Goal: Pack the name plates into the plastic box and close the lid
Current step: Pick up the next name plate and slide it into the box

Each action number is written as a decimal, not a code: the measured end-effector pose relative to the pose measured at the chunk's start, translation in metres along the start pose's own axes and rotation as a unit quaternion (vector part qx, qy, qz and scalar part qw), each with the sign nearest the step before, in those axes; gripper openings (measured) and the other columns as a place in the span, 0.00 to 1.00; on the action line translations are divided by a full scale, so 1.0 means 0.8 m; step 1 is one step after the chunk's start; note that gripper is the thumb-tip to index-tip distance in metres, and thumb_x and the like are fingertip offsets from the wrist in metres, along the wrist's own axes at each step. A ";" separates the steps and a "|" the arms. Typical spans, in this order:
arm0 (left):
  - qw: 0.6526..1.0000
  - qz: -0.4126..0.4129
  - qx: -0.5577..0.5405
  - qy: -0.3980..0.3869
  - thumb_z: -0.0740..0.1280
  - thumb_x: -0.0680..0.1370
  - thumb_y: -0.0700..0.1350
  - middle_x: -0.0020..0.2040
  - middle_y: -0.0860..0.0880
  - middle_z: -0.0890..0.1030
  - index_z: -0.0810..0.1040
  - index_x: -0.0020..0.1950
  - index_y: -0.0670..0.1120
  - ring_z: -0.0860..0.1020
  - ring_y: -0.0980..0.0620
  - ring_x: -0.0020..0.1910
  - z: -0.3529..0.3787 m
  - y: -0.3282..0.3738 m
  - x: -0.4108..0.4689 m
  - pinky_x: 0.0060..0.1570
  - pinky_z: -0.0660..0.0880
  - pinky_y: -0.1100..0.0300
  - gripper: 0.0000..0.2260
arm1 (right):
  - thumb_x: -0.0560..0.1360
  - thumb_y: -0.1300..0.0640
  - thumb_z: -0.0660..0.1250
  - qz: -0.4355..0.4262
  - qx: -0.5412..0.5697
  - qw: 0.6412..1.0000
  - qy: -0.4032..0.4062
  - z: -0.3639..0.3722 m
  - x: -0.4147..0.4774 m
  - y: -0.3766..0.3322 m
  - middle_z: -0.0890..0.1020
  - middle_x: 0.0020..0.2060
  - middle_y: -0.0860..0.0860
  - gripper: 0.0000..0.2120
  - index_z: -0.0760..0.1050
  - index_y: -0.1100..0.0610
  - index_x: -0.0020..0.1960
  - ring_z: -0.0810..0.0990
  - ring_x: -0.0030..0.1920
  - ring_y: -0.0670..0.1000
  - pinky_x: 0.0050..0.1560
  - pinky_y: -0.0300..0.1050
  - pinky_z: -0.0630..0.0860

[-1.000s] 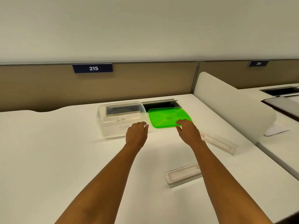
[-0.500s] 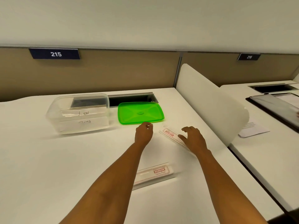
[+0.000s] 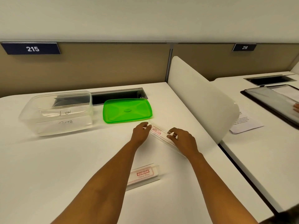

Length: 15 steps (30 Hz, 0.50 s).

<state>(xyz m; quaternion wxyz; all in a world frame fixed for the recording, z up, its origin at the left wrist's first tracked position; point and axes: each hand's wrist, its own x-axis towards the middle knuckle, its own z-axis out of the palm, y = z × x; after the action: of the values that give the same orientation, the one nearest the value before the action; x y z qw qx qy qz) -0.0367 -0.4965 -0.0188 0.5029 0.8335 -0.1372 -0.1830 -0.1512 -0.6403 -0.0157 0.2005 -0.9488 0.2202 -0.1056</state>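
Observation:
A clear plastic box (image 3: 56, 113) stands open at the back left of the white desk, with two name plates inside it. Its green lid (image 3: 127, 110) lies flat to the right of it. A clear name plate with a red label (image 3: 159, 132) lies slanted just in front of the lid. My left hand (image 3: 140, 135) pinches its far end and my right hand (image 3: 182, 139) grips its near end. A second name plate (image 3: 144, 174) lies nearer to me, partly hidden under my left forearm.
A white curved divider (image 3: 202, 101) rises along the desk's right edge. A cable slot (image 3: 119, 96) opens behind the box and lid. On the neighbouring desk lie a clipboard (image 3: 273, 101) and a paper sheet (image 3: 246, 122).
Both hands drew back from the box and lid toward the slanted name plate and closed on its two ends. The view shifted to the right and down.

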 end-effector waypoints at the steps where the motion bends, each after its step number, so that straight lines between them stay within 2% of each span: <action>1: 1.000 0.001 -0.006 0.000 0.62 0.80 0.48 0.67 0.43 0.75 0.72 0.69 0.41 0.73 0.45 0.66 0.000 -0.001 0.002 0.65 0.67 0.57 0.19 | 0.76 0.46 0.64 0.003 0.010 1.000 -0.004 -0.001 0.001 0.001 0.83 0.48 0.48 0.11 0.78 0.48 0.55 0.81 0.48 0.51 0.43 0.40 0.70; 3: 0.999 0.009 -0.032 0.012 0.65 0.79 0.48 0.62 0.43 0.78 0.75 0.65 0.41 0.75 0.46 0.62 -0.004 -0.005 0.007 0.60 0.69 0.59 0.17 | 0.75 0.46 0.66 0.011 0.055 0.998 -0.022 -0.007 0.008 0.002 0.83 0.42 0.47 0.09 0.79 0.47 0.53 0.80 0.43 0.50 0.41 0.41 0.71; 5: 0.997 0.030 -0.064 0.031 0.68 0.77 0.47 0.54 0.46 0.80 0.77 0.59 0.42 0.76 0.48 0.55 -0.017 -0.005 0.009 0.54 0.69 0.61 0.14 | 0.74 0.47 0.68 0.011 0.148 0.987 -0.056 -0.018 0.019 0.001 0.82 0.35 0.45 0.08 0.80 0.47 0.50 0.78 0.36 0.47 0.39 0.41 0.72; 8: 0.990 0.064 -0.113 0.048 0.70 0.75 0.46 0.43 0.46 0.82 0.76 0.49 0.46 0.78 0.51 0.46 -0.043 0.007 0.008 0.50 0.70 0.61 0.06 | 0.73 0.51 0.70 -0.013 0.246 0.961 -0.124 -0.040 0.040 -0.010 0.81 0.32 0.47 0.08 0.82 0.53 0.50 0.74 0.29 0.44 0.32 0.32 0.70; 10: 0.987 0.083 -0.122 0.068 0.71 0.74 0.46 0.34 0.50 0.83 0.76 0.44 0.49 0.80 0.53 0.40 -0.060 0.017 0.006 0.46 0.71 0.61 0.05 | 0.73 0.51 0.70 -0.027 0.256 0.953 -0.162 -0.056 0.055 -0.021 0.82 0.33 0.48 0.10 0.82 0.55 0.52 0.73 0.28 0.44 0.31 0.33 0.69; 12: 0.981 0.092 -0.144 0.096 0.72 0.73 0.46 0.26 0.55 0.82 0.77 0.42 0.49 0.80 0.60 0.34 -0.076 0.025 0.002 0.43 0.72 0.65 0.05 | 0.73 0.52 0.70 -0.043 0.260 0.949 -0.175 -0.068 0.068 -0.035 0.84 0.36 0.49 0.11 0.81 0.55 0.53 0.75 0.30 0.44 0.33 0.35 0.70; 15: 0.969 0.074 -0.180 0.154 0.72 0.73 0.48 0.22 0.58 0.80 0.78 0.42 0.47 0.76 0.69 0.27 -0.104 0.035 0.001 0.39 0.69 0.67 0.06 | 0.74 0.51 0.70 -0.060 0.293 0.947 -0.120 -0.075 0.085 -0.055 0.84 0.45 0.49 0.11 0.80 0.52 0.55 0.81 0.39 0.47 0.44 0.38 0.73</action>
<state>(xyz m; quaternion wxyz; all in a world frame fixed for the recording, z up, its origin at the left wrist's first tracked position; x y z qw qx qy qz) -0.0002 -0.4438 0.0413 0.6721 0.7347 -0.0845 -0.0366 -0.0918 -0.6553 0.0646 0.4876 -0.8655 0.0964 -0.0629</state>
